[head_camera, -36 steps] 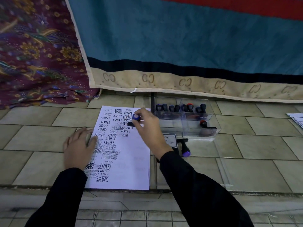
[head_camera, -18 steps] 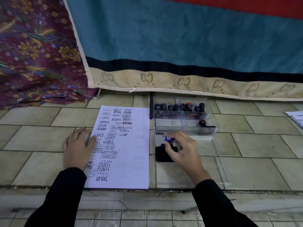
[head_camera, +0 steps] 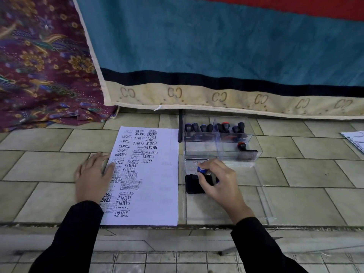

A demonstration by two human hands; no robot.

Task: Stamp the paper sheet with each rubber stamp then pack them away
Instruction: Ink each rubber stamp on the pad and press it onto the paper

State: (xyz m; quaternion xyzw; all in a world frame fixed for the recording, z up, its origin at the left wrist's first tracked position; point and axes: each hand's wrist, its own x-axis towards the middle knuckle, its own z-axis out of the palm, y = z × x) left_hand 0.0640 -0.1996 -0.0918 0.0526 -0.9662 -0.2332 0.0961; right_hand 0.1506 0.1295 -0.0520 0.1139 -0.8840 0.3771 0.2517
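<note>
A white paper sheet (head_camera: pixel 151 178), covered with several black stamp prints, lies on the tiled ledge. My left hand (head_camera: pixel 93 178) rests flat on its left edge. To the right of the sheet, my right hand (head_camera: pixel 216 180) pinches a blue-topped rubber stamp (head_camera: pixel 201 170) and holds it down on the black ink pad (head_camera: pixel 194 186), whose lid stands open behind it. Behind the pad, a clear plastic box (head_camera: pixel 220 152) holds several black stamps in its back compartments and one red-topped stamp (head_camera: pixel 241 145) at the front right.
A clear lid (head_camera: pixel 262 198) lies flat under and to the right of the ink pad. A teal blanket with a beige border (head_camera: pixel 216 95) hangs just behind the box, with patterned maroon cloth (head_camera: pixel 39 66) to its left. Another printed sheet (head_camera: pixel 354 139) shows at the right edge.
My right hand carried the blue-topped stamp from the top of the sheet over to the ink pad and now keeps it there. My left hand has stayed on the sheet.
</note>
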